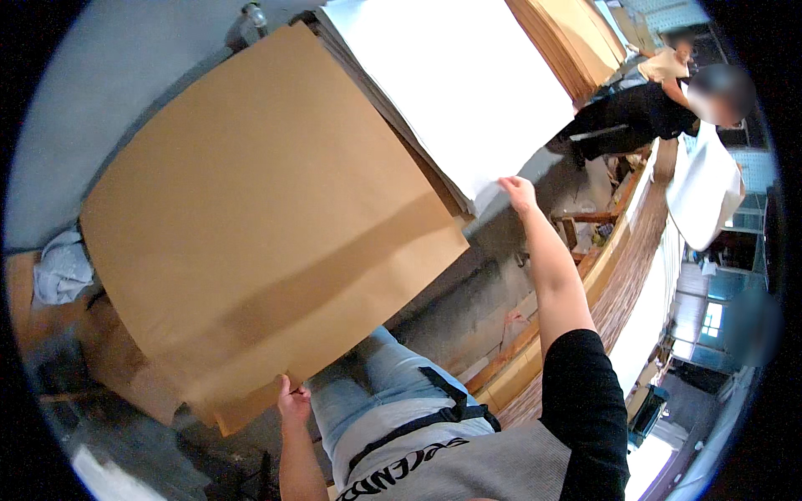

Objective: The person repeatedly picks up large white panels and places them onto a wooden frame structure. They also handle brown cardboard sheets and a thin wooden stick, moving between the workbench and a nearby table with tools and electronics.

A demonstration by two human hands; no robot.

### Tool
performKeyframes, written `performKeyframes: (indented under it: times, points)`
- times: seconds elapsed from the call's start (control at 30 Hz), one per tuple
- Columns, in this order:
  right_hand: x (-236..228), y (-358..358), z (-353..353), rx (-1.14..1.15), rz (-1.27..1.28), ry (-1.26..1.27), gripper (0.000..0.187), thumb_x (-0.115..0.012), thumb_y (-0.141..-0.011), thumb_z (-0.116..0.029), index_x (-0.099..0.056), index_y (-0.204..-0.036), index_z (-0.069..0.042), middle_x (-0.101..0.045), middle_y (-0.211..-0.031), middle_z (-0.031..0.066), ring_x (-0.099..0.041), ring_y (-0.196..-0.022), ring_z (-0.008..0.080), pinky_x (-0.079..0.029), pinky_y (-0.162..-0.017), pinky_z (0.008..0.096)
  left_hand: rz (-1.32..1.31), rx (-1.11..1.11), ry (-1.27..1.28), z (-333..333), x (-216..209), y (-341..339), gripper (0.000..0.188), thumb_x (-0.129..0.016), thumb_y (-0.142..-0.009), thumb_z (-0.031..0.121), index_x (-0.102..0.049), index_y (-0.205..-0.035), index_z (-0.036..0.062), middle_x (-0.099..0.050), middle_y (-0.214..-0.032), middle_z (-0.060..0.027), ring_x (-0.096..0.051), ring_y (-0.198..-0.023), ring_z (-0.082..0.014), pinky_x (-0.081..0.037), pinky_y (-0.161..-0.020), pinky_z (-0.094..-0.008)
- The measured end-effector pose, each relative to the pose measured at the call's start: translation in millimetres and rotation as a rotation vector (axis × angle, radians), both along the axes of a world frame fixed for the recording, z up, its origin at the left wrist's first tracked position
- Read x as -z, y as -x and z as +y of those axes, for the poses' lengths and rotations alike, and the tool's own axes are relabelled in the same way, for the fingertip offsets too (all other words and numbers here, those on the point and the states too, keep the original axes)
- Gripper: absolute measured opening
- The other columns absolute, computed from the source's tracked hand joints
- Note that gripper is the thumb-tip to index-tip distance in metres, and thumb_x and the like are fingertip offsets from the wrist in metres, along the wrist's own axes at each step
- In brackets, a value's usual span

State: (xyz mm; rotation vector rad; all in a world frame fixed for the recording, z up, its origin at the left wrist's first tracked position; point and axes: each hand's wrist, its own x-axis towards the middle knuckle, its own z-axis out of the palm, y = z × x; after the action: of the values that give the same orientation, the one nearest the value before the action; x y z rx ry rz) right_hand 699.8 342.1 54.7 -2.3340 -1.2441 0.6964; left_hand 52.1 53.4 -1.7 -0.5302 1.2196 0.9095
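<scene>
A: In the head view, what did we have in our hands?

B: Our left hand [292,401] was closed on the near edge of the brown sheet [259,217], pinching it at its lowest corner, just above our knees. The sheet was large and flat, and it filled the middle of the view.

A: And the right hand [518,192]?

B: We had it stretched far out, past the right corner of the brown sheet, with the fingers curled on the corner of the white sheet [455,79]. It touched that corner; whether the grip was fully closed we could not tell.

A: Where did the white sheet lie against the brown sheet?

B: Beyond it and to its right, on top of a stack [418,159] whose layered edges showed just beside the brown sheet's far right edge. The brown sheet overlapped the near part of that stack.

A: What else did we see around the brown sheet?

B: A crumpled white cloth [60,267] lay just off its left edge. Well beyond its right side another person [639,108] in dark clothes bent over, near a second brown pile [568,37]. A long wooden bench [601,284] ran down the right, well apart from the brown sheet.
</scene>
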Motion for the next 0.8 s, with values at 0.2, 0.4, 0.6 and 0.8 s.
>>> performKeyframes:
  times: [0.2,0.4,0.6,0.8]
  points:
    - [-113,90,50,-0.113,-0.045,-0.269,0.033,-0.045,-0.088,-0.029,-0.054,-0.099,0.002,-0.060,-0.091,0.0116,-0.055,-0.084,0.0175,-0.043,-0.070,0.0314,0.024,-0.082,-0.095,-13,14,-10,0.021,-0.056,-0.083,0.030,-0.054,-0.084,0.0085,-0.052,-0.068,-0.0030,-0.046,-0.051,-0.0152,-0.036,-0.044,-0.0261]
    - [-179,316,45,-0.567,0.126,-0.293,0.024,-0.039,-0.092,-0.024,-0.049,-0.086,-0.004,-0.049,-0.065,0.0042,-0.047,-0.061,0.0163,-0.038,-0.055,0.0336,0.093,-0.119,-0.020,-13,19,-18,0.024,-0.063,-0.078,0.028,-0.053,-0.081,0.0071,-0.052,-0.069,-0.0062,-0.051,-0.054,-0.0177,-0.042,-0.046,-0.0292]
    - [-107,551,-21,-1.104,-0.014,-0.131,0.023,-0.034,-0.090,-0.022,-0.047,-0.100,-0.005,-0.058,-0.073,0.0193,-0.057,-0.068,0.0356,-0.045,-0.059,0.0447,0.188,-0.162,-0.014,5,-21,-27,0.026,-0.062,-0.079,0.029,-0.051,-0.086,0.0068,-0.053,-0.064,-0.0063,-0.051,-0.049,-0.0173,-0.041,-0.040,-0.0285]
    - [-28,657,-131,-1.421,0.231,-0.109,0.018,-0.047,-0.085,-0.022,-0.045,-0.096,-0.009,-0.061,-0.075,0.0154,-0.060,-0.063,0.0319,-0.047,-0.053,0.0414,0.151,-0.210,-0.076,0,-2,-38,0.022,-0.055,-0.083,0.027,-0.050,-0.087,0.0064,-0.053,-0.062,-0.0069,-0.050,-0.048,-0.0170,-0.040,-0.040,-0.0289]
